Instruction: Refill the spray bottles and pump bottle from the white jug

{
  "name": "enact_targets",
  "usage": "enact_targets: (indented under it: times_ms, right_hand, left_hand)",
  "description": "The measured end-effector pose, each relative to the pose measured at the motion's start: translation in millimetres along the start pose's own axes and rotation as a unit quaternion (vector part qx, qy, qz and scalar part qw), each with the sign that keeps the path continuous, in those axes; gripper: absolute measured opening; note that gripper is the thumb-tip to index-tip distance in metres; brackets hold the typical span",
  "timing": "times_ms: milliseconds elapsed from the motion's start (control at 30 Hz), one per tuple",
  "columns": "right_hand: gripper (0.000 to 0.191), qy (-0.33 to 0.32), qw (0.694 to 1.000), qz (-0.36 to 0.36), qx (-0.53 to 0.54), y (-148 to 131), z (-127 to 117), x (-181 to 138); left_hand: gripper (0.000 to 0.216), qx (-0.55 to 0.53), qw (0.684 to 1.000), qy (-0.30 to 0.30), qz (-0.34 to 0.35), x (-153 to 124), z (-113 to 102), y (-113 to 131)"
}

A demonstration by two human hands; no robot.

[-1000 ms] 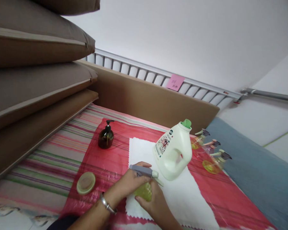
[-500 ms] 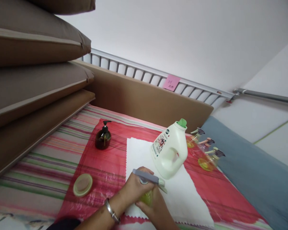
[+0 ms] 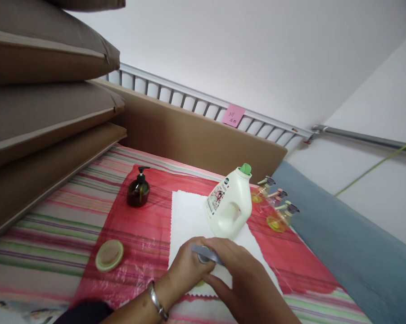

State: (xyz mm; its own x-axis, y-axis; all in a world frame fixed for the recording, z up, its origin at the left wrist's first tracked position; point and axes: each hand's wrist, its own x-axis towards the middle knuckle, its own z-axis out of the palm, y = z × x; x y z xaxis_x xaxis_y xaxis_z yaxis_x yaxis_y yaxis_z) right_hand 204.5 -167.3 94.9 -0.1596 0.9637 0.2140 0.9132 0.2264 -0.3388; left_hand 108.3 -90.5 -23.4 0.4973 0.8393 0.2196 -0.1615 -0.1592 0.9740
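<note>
A small spray bottle with a grey trigger head is between my hands, above the near part of a white cloth. My left hand, a silver bracelet on its wrist, is wrapped round the bottle just under the head. Thumb and fingers of my right hand close on the trigger head from the right. Most of the bottle's body is hidden; a bit of yellow-green shows below the left hand. Just beyond stands a pale green detergent jug with a green spout, on the cloth.
Several see-through spray bottles stand to the right on a red plastic sheet. A dark brown pump bottle and a round pale green lid lie left. Stacked brown cushions rise at far left; a brown board lines the back.
My right hand has come up from the bottle's body to its trigger head. The left hand stays round the neck. The view has shifted slightly, so everything sits further left.
</note>
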Motion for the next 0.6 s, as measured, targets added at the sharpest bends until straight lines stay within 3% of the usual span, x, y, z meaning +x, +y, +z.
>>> enact_targets:
  times_ms: [67,200,433,600]
  right_hand:
    - [0.026,-0.052,0.998,0.035,-0.020,-6,6,14]
    - [0.013,-0.066,0.994,0.090,-0.013,5,6,26]
    - [0.014,-0.069,0.987,0.141,-0.015,14,3,25]
    - [0.015,-0.075,0.987,0.138,-0.031,9,2,24]
  left_hand:
    - [0.010,0.012,1.000,-0.010,0.001,-1,0,0]
    - [0.017,0.058,0.998,-0.015,0.030,-2,-4,5]
    - [0.044,0.046,0.998,0.029,0.009,-8,-3,4]
    - [0.036,0.019,1.000,0.021,0.001,-10,-1,8]
